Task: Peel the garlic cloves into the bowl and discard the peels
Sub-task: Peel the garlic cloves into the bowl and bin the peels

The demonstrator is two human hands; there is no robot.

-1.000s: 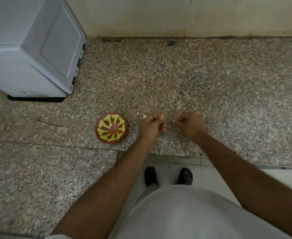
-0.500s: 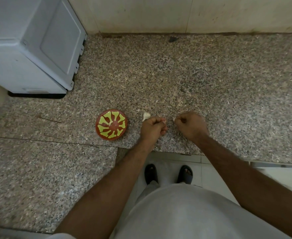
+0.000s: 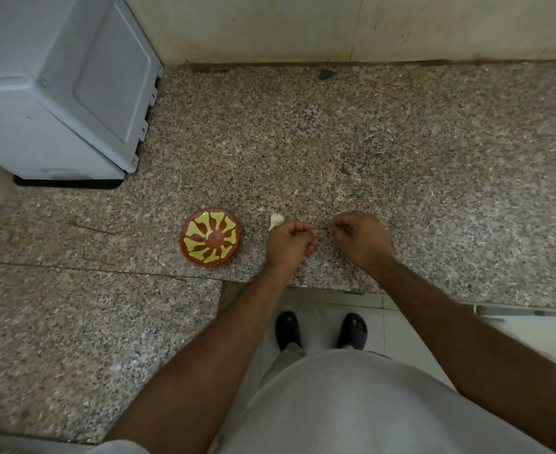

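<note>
A red bowl [image 3: 209,236] with a yellow-green pattern stands on the granite counter [image 3: 335,152], a small pale piece at its centre. To its right, my left hand [image 3: 289,243] is closed in a fist, with a pale bit of garlic clove showing at the fingertips. A white piece of garlic [image 3: 276,220] sticks out just beyond that hand's knuckles; I cannot tell whether it lies on the counter or is held. A short gap to the right, my right hand [image 3: 362,240] is also closed, fingertips pinched together facing the left hand. Whatever they pinch is too small to make out.
A grey-white appliance [image 3: 57,93] fills the back left corner of the counter. A tiled wall [image 3: 335,24] runs along the back. The counter's front edge [image 3: 319,286] lies just under my wrists, with the floor and my sandalled feet [image 3: 319,329] below.
Both hands have stayed close together by the bowl and drawn slightly apart. The white piece of garlic behind my left hand shows more than a second ago.
</note>
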